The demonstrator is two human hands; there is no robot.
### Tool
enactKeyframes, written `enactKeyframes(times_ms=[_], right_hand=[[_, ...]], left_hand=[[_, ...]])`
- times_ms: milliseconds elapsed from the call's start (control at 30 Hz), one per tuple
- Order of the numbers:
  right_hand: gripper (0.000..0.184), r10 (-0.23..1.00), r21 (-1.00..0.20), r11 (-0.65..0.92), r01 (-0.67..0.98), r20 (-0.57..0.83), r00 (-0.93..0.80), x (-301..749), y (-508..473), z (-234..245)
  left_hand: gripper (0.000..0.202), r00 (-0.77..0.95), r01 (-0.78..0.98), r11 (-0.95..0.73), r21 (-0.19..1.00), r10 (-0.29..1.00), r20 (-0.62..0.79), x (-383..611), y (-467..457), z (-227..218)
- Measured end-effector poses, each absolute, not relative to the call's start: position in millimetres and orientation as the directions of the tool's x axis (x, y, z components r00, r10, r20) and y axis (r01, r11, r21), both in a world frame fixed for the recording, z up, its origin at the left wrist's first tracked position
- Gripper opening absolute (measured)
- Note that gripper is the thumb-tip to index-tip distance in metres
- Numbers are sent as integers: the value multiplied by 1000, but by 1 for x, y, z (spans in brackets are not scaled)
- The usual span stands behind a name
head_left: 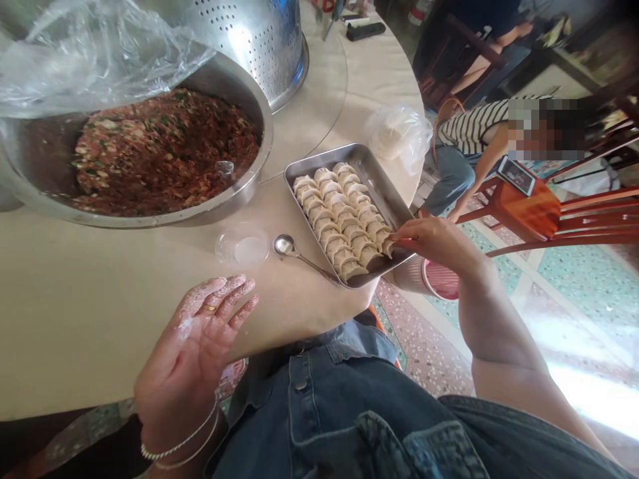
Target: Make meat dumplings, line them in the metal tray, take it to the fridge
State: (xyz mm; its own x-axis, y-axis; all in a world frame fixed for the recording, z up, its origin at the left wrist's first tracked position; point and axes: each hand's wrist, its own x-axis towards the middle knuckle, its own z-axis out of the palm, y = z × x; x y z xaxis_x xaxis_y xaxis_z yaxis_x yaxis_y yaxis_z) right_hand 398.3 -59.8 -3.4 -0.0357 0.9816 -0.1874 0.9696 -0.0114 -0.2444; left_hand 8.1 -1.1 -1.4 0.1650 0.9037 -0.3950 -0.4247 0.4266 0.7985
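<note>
Three rows of folded dumplings (344,213) lie in a rectangular metal tray (387,183) at the table's edge. My right hand (434,241) reaches over the tray's right rim, its fingertips closed on a dumpling (385,242) at the near end of the right row. My left hand (210,332) is held palm up in front of the table, fingers stretched and dusted with flour, nothing in it. A metal spoon (285,245) rests with its handle against the tray. Beside it is a small clear dish (241,249) with something white in it.
A large metal bowl (249,169) of minced filling (170,153) stands at left, partly under clear plastic (100,63). Behind it is a perforated metal pot (259,46). A plastic bag (399,136) lies beyond the tray. A pink bin (439,278) and a seated person are at right.
</note>
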Motion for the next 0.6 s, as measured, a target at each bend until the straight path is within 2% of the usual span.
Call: enactKeyframes(times_ms=[100,200,267,333,400,500,600], right_hand=[[24,984,-249,-12,968,-177,-33,401,-62,-9],[19,982,-268,7,963,-179,-57,402,-65,-4],[21,993,-254,18,967,-110,-47,397,-66,4],[23,999,-241,41,970,34,-34,386,-63,14],[20,981,-281,137,950,173,-91,369,-56,23],[16,914,-360,385,850,280,-295,339,-34,35],[18,842,-319,520,792,346,-414,314,-7,48]], left_hand=[[25,166,-396,392,830,920,-355,8,-1,-4],[22,114,-375,288,881,958,-264,7,2,-8],[21,69,-376,209,903,978,-198,5,5,-12],[20,45,-380,172,909,985,-168,3,8,-16],[19,40,-383,159,910,987,-156,0,11,-20],[19,46,-394,135,909,991,-128,-2,12,-21],[19,45,-407,129,904,992,-121,-4,11,-19]])
